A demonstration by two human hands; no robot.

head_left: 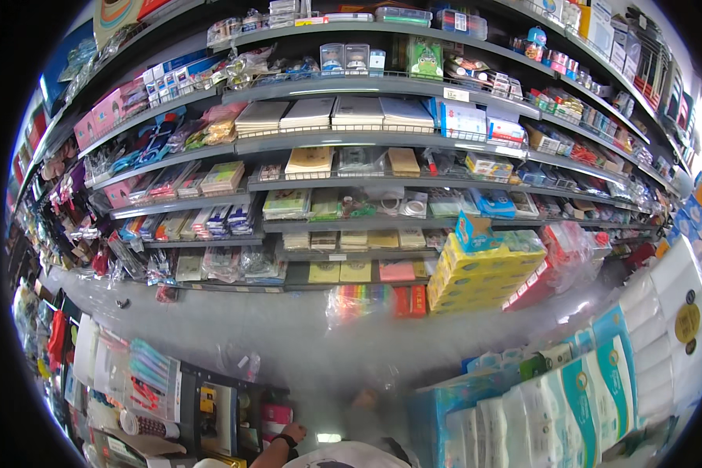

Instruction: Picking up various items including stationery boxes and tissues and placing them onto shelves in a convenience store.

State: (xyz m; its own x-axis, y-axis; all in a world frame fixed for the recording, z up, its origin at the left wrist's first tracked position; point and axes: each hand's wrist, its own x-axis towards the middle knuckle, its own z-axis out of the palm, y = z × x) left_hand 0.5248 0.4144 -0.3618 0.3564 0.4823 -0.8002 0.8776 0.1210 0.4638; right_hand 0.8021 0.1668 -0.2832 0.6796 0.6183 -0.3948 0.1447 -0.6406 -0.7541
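My left hand (293, 432) reaches out at the bottom edge, with a black band on its wrist. It is beside pink boxes (276, 415) in a dark low shelf unit (246, 405). Its fingers are too small and turned away to tell whether they hold anything or touch the boxes. My right hand is not in view. A blurred brownish patch (364, 399) lies low in the middle; I cannot make out what it is.
Long grey shelves (335, 183) of stationery and packets run across the far side. Yellow tissue packs (476, 273) and a bundle of coloured items (360, 303) stand on the grey floor (288, 327). White and teal paper packs (554, 398) are stacked at right. Pens (150, 360) lie at left.
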